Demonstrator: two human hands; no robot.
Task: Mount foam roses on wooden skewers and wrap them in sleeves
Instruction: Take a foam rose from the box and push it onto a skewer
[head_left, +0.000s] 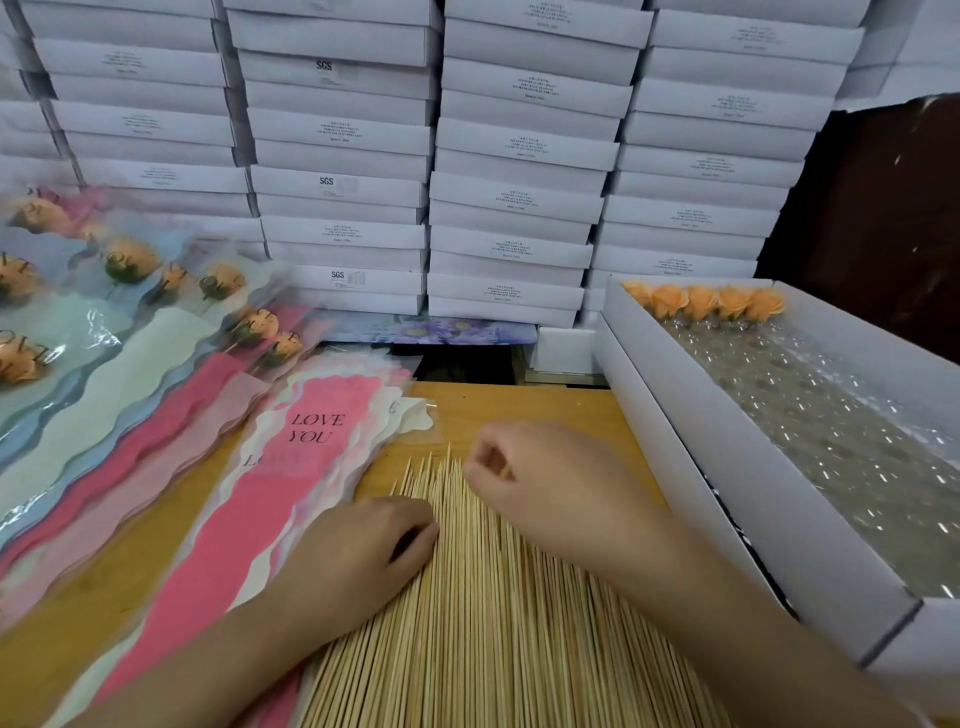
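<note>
A thick pile of wooden skewers (483, 613) lies on the wooden table, points facing away from me. My left hand (363, 545) rests palm down on the pile's left edge, fingers curled. My right hand (540, 478) hovers over the skewer tips with fingers loosely curled; whether it pinches a skewer is unclear. A stack of pink "LOVE YOU" sleeves (306, 467) lies left of the skewers. Orange foam roses (722, 301) line the far end of a white box (691, 431) on the right.
Finished wrapped roses (130, 260) in pastel sleeves fan out at the far left. Stacks of white flat boxes (509, 156) wall off the back. A strip of bare table (519, 405) lies beyond the skewers. Shiny plastic film (831, 441) fills the open box.
</note>
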